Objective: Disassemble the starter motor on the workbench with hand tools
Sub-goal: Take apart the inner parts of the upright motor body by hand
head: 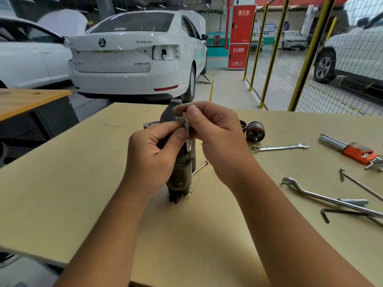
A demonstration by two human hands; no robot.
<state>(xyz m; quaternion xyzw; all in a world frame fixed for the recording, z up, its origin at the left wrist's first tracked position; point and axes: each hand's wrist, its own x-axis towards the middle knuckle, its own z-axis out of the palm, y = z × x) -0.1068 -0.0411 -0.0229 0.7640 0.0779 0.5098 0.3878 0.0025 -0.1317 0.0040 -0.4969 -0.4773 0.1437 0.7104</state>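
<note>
The dark grey starter motor (179, 172) lies lengthwise on the tan workbench (83, 162), its far end pointing away from me. Above it I hold a small silver metal piece (187, 131), upright. My left hand (153, 154) pinches it from the left with thumb and forefinger. My right hand (215, 137) pinches its upper part from the right. Both hands hide most of the motor's middle. A removed armature (255, 131) rests to the right of the motor.
To the right lie a combination wrench (279, 147), an orange-holdered hex key set (352, 151), an offset ring wrench (327, 198), a long through bolt (360, 184) and a loose hex key (344, 213). Another long bolt (200, 167) lies beside the motor. White cars stand behind the bench.
</note>
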